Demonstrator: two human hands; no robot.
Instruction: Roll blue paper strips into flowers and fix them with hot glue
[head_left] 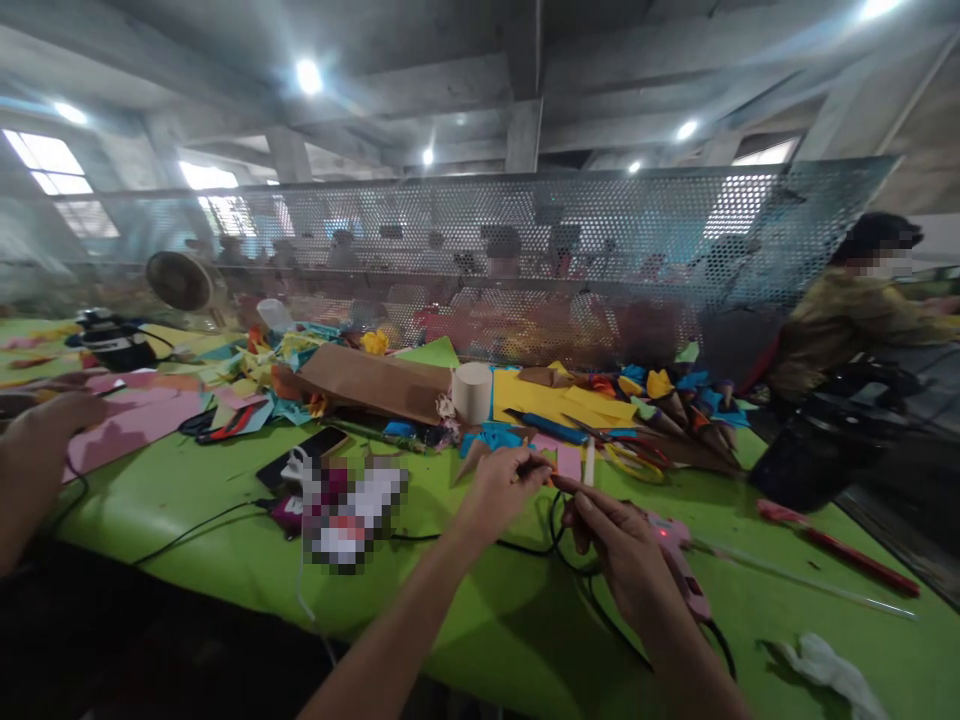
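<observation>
My left hand (501, 487) and my right hand (616, 535) meet over the green table (480, 610), both with fingers pinched together on a small thin orange piece (556, 481) held between them. A pink glue gun (679, 555) lies just right of my right hand, with its black cord (592, 600) looping under both hands. A white stick (589, 462) and a pink paper scrap (566, 460) lie just beyond my fingers.
Coloured paper scraps, brown paper (367, 382), a white roll (472, 392), paper cones (675, 405), scissors (630, 455) and a phone (304, 456) cover the far table. Another person's hand (52, 420) rests at left. A seated person (847, 320) is at right. A perforated screen (525, 250) stands behind.
</observation>
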